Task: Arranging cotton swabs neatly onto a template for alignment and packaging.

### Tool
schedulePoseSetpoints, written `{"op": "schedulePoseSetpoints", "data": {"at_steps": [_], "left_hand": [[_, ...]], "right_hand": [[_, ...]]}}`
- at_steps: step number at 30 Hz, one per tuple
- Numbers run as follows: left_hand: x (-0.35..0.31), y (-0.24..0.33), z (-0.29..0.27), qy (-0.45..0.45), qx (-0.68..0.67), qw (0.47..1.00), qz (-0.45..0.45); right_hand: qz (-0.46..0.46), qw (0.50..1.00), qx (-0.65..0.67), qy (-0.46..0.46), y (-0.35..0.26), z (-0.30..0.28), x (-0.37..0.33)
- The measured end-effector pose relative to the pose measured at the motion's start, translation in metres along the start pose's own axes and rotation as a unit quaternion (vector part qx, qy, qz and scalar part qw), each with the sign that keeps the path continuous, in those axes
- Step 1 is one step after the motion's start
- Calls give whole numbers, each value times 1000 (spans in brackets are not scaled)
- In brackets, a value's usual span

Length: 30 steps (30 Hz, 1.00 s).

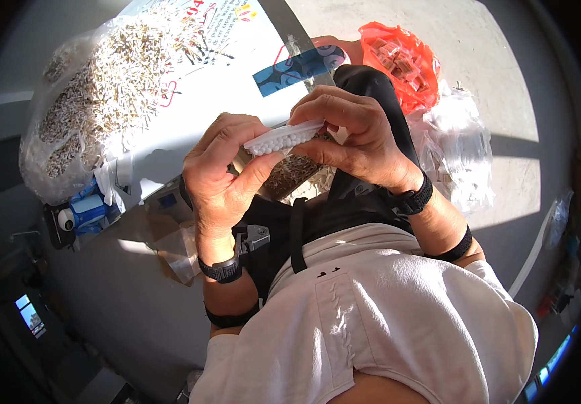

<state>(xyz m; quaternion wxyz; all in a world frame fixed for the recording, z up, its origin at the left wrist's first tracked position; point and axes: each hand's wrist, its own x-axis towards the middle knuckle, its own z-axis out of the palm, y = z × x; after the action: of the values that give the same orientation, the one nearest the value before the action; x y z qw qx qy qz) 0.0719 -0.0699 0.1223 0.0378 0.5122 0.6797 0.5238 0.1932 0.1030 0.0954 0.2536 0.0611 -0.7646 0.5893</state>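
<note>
Holding a long white strip (282, 137) between both hands, the person sits with it raised just above the lap, near the middle of the scene. The left hand (220, 168) grips the strip's left end, thumb pressed along its near edge and fingers (204, 147) curled behind it; the right hand (354, 135) is clenched over the right end, fingers (324, 101) folded down on top. The strip shows a row of small round bumps along its near face. Just under it sits a container of small brownish pieces (290, 172), partly hidden by the hands. To the far left a large clear bag of pale slender pieces (95, 94) lies on a white printed sheet (236, 60), and to the far right an orange bag (401, 57) rests beside crumpled clear plastic bags (462, 145). Blue and white items (88, 209) lie at the left. For this grip to work well, I judge the strip should stay level, both thumbs bracing its edge evenly, and be kept over the container so that anything dropped lands there and not on the floor.
</note>
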Motion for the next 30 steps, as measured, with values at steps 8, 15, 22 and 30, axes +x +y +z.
{"op": "schedulePoseSetpoints", "data": {"at_steps": [8,15,22,30], "left_hand": [[1,5,2,10,-5,1000,11],[2,2,2,12,-11,1000,17],[4,7,5,18,8,1000,19],[2,0,8,-2,6,998,67]], "right_hand": [[-50,998,-23,-3,0,3,1],[-31,999,-30,7,2,3,1],[-42,998,-41,14,1,6,2],[-116,990,-75,29,0,11,5]]}}
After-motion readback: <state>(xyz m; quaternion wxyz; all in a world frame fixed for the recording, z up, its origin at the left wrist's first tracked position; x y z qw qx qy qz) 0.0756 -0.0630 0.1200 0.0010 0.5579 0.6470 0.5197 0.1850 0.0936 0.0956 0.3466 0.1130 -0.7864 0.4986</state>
